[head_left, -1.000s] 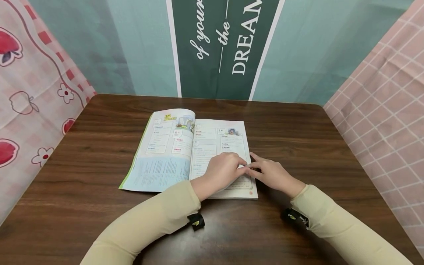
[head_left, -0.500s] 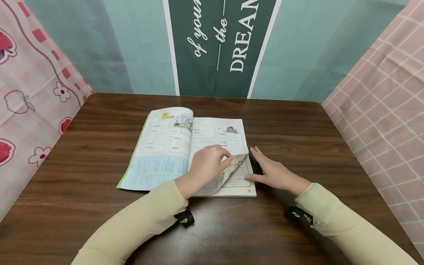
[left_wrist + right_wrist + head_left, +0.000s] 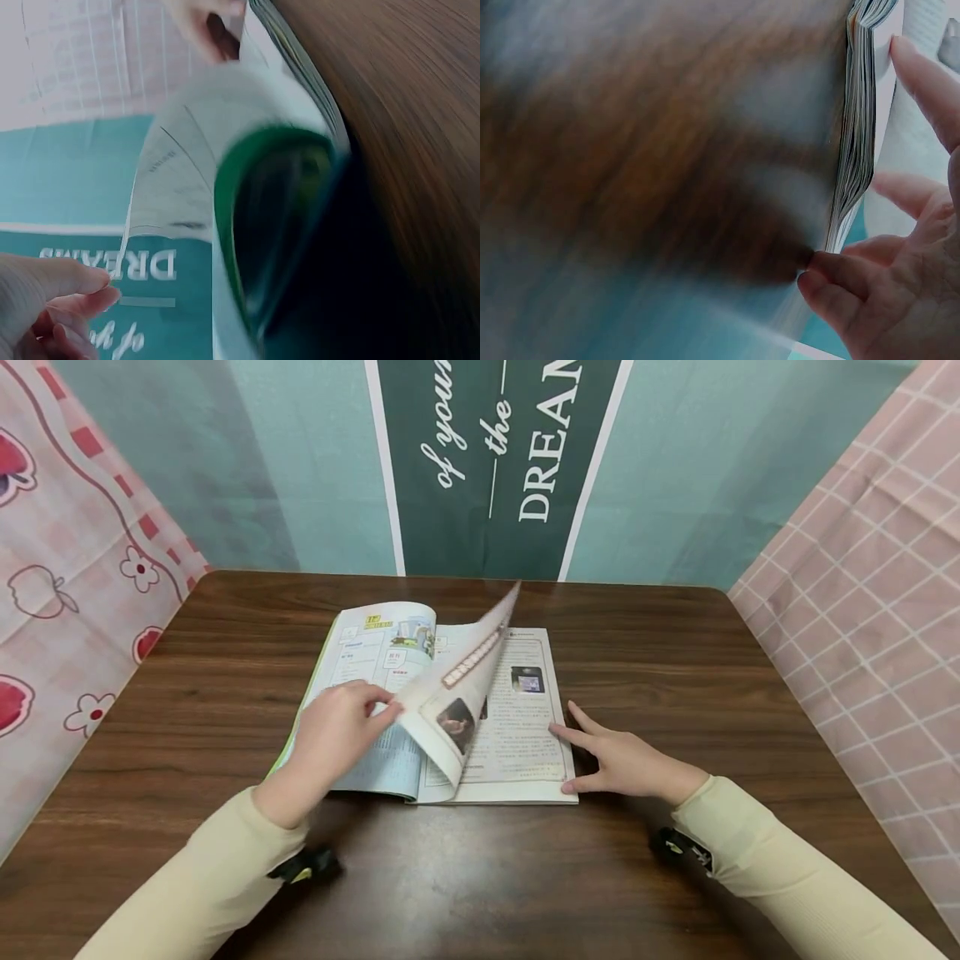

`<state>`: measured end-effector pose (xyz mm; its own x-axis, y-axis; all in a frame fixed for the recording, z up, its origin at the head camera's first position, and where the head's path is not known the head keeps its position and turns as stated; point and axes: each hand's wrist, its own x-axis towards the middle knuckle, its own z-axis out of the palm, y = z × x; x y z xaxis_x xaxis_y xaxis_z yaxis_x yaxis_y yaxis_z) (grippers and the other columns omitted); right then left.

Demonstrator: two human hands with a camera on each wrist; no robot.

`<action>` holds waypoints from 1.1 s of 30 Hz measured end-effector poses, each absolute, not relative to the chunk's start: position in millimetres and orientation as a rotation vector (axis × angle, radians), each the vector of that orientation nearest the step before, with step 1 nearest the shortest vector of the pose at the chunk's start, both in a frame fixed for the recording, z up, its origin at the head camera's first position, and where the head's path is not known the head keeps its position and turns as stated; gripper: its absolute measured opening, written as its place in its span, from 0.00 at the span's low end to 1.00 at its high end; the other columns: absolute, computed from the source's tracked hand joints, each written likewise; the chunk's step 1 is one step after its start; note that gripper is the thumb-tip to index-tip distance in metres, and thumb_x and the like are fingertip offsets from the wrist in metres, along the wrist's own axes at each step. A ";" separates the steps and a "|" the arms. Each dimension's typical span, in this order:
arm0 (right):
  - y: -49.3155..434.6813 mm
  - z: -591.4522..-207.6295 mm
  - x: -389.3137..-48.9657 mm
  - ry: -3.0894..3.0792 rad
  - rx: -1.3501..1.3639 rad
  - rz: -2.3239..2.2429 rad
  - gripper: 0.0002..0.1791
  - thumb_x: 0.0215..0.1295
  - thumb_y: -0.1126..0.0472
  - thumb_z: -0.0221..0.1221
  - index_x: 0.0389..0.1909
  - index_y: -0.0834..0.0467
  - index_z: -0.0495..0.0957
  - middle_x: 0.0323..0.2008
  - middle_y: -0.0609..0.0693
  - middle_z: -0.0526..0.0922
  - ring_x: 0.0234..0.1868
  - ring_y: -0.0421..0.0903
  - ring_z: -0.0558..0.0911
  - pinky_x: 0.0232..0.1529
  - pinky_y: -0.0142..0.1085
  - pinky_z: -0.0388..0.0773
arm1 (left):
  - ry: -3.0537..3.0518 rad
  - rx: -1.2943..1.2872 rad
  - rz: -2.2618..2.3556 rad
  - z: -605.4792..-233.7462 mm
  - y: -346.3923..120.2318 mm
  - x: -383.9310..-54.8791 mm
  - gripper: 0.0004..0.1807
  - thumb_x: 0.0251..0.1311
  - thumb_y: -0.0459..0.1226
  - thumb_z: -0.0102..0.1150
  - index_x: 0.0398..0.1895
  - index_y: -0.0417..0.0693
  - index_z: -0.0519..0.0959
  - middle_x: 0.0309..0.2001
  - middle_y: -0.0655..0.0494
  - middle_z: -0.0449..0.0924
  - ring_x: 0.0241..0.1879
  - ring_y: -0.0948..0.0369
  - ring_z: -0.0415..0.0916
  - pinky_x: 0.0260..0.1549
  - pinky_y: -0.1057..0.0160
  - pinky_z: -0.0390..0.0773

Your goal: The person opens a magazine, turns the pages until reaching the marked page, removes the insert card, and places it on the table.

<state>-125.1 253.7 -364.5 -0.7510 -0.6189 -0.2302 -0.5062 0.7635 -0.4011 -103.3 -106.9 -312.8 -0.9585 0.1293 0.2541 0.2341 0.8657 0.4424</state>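
Note:
An open magazine-like book (image 3: 517,752) with printed text and pictures lies on the table. My left hand (image 3: 333,731) pinches one page (image 3: 431,710) between thumb and fingers, and that page stands lifted and curved over the spine, partly covering the left side. In the left wrist view the curled page (image 3: 176,165) reaches from my left fingertips (image 3: 94,281) toward the book. My right hand (image 3: 630,762) lies at the book's right edge with fingers spread, index and thumb touching the right page. In the right wrist view the right hand (image 3: 900,281) sits along the stacked page edges (image 3: 859,112).
The dark wooden table (image 3: 660,668) extends around the book. Behind it hangs a teal cloth (image 3: 315,485) with large lettering. A patterned fruit-and-flower cloth (image 3: 82,635) hangs at the left, and a pink checked cloth (image 3: 877,577) at the right.
My left hand has gone from the right page to over the left page, drawing the page's corner along and raising the page. The right hand has settled on the right page's edge.

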 end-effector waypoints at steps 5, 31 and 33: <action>254.6 -364.8 -124.9 2.591 -0.897 -0.412 0.49 0.51 0.32 0.59 0.69 0.54 0.60 0.71 0.64 0.44 0.56 0.60 0.72 0.46 0.46 0.72 | -2.848 -0.156 -0.611 -312.2 -144.7 -88.8 0.11 0.53 0.42 0.65 0.33 0.44 0.85 0.20 0.57 0.74 0.18 0.61 0.65 0.13 0.62 0.61; 248.5 -370.2 -127.6 2.742 -0.991 -0.350 0.41 0.53 0.33 0.58 0.62 0.56 0.71 0.69 0.63 0.53 0.37 0.49 0.81 0.36 0.42 0.75 | -3.296 0.055 -0.459 -334.9 -215.9 -62.6 0.11 0.57 0.45 0.59 0.33 0.46 0.84 0.29 0.48 0.81 0.23 0.56 0.73 0.15 0.55 0.66; 247.3 -370.0 -128.5 2.764 -1.004 -0.351 0.37 0.55 0.37 0.59 0.60 0.56 0.72 0.68 0.63 0.55 0.36 0.49 0.82 0.36 0.43 0.76 | -3.333 0.066 -0.448 -335.3 -216.2 -63.5 0.11 0.57 0.45 0.60 0.32 0.47 0.84 0.30 0.46 0.81 0.24 0.55 0.74 0.16 0.54 0.67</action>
<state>-128.5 247.3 -370.0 -0.7559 -0.6489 -0.0871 -0.6064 0.7441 -0.2803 -63.5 -216.2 -335.3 -0.9746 -0.0088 -0.2238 -0.0676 0.9643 0.2562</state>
